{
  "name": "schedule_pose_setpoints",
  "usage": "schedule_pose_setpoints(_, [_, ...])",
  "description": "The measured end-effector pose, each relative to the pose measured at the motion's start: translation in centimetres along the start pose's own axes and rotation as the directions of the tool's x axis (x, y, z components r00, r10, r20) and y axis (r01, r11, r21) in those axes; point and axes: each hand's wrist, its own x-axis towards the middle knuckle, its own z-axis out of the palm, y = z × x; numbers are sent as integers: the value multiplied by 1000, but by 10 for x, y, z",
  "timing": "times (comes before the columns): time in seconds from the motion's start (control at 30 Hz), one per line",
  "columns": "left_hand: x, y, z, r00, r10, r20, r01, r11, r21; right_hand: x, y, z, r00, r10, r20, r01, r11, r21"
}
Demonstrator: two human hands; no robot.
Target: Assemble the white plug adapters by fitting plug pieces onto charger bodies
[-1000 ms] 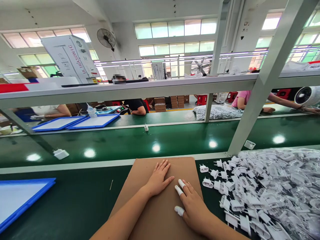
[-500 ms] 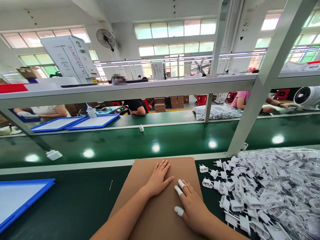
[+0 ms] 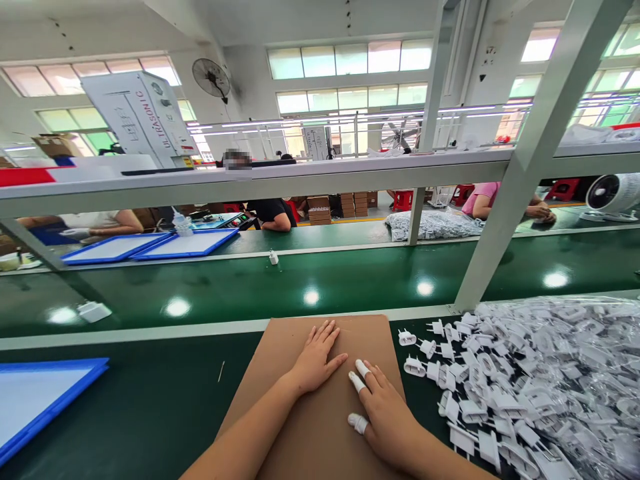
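Observation:
A brown cardboard sheet (image 3: 300, 433) lies on the dark green table in front of me. My left hand (image 3: 316, 360) rests flat on its upper part, fingers stretched out and holding nothing. My right hand (image 3: 383, 403) lies on the cardboard's right side, lower down, with fingers spread and nothing in them. White covers wrap the thumb and two fingertips of that hand. The two hands are apart. Just right of the cardboard lies a large heap of white plug parts (image 3: 500, 393), some under clear plastic.
A blue-rimmed tray (image 3: 55, 407) is at the left. Beyond the table runs a green belt (image 3: 240, 287) carrying a white adapter (image 3: 273, 257) and a white block (image 3: 94, 311). A slanted metal post (image 3: 505, 200) and a shelf (image 3: 310, 180) stand ahead. People sit across.
The small white adapter and the white block on the belt have shifted left. Across the belt, the hands of people at both sides have moved. My hands have stayed in place.

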Motion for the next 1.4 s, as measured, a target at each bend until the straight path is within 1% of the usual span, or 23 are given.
schedule_pose_setpoints(0.1, [0,0,-1,1000,4,5,-4,1000,-2,-1,-1,-1,1000,2,10,-2,1000,-7])
schedule_pose_setpoints(0.27, [0,1,-2,1000,-10,27,10,1000,-2,0,0,0,1000,-11,-8,11,1000,3])
schedule_pose_setpoints(0.5, [0,-1,0,1000,-1,8,1,1000,-5,0,-1,-2,1000,-7,4,7,1000,-8])
schedule_pose_setpoints(0.63, [1,-3,4,1000,14,-25,-14,1000,4,1,6,9,999,-30,-43,30,1000,5])
schedule_pose_setpoints(0.8, [-1,-4,4,1000,15,-6,-15,1000,26,4,16,22,987,-102,-120,101,995,-20])
schedule_pose_setpoints(0.93, [-2,-3,1,1000,9,1,-9,999,44,3,16,18,984,-137,-116,132,990,-50])
schedule_pose_setpoints(1.0, [-2,-3,-1,1000,6,11,-6,999,44,3,17,13,983,-131,-129,126,991,-41])
schedule_pose_setpoints(1.07, [-2,-3,-2,1000,5,17,-6,999,41,5,20,8,977,-98,-188,92,995,-42])
schedule_pose_setpoints(1.13, [-2,-2,-3,1000,5,16,-6,999,39,7,25,2,956,-29,-291,9,998,-70])
schedule_pose_setpoints(1.2, [-3,-1,-4,1000,1,17,-1,999,41,11,33,-3,908,77,-411,-128,987,-98])
schedule_pose_setpoints(1.27, [-3,0,-5,1000,-5,23,4,999,44,14,43,-8,849,193,-492,-278,955,-106])
schedule_pose_setpoints(1.3, [-3,1,-5,1000,-7,27,6,999,45,15,47,-10,825,246,-508,-343,933,-106])
schedule_pose_setpoints(1.33, [-3,1,-6,1000,-9,30,8,999,46,16,52,-13,813,289,-506,-391,914,-106])
schedule_pose_setpoints(1.4, [-3,0,-6,999,-7,34,6,999,46,16,57,-18,818,336,-468,-429,897,-105])
